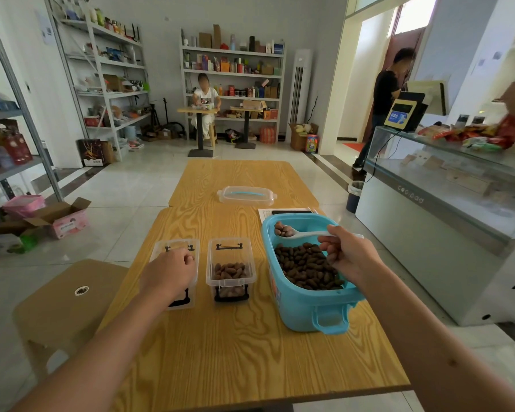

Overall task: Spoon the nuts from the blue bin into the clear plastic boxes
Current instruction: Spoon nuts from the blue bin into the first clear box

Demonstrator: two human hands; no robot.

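bright daylight from the right doorway [411, 22]; wide-angle bending at edges.

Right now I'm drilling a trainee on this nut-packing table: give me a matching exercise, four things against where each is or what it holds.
Things:
1. white spoon
2. middle clear box
3. left clear box
4. clear lid

States:
A. lying alone at the far end of the table
B. under the left hand
C. loaded with nuts, over the blue bin
D. partly filled with nuts

Pairs: 1-C, 2-D, 3-B, 4-A
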